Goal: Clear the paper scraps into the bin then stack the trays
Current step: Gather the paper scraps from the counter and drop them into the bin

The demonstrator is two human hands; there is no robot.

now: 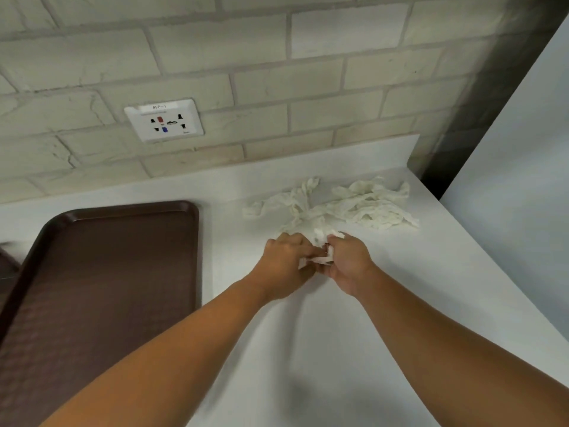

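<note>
While both hands, left [284, 260] and right [346, 261], pinch one scrap [321, 258] in their fingers, I judge the paper [363, 204] on the desk [400, 288] light, soft, tearable; bunch it whole.

White counter [385, 303]: brown tray [101, 288] left, crumpled paper scraps [354, 204] back.

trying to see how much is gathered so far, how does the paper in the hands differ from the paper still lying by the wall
The paper in the hands is a small bunched wad, pinched between the left hand and right hand; the loose paper scraps are a larger, spread-out tangle of strips. The wad sits nearer the person, while the scraps lie untouched on the counter, nearer the wall. Both are white and crumpled.
</note>
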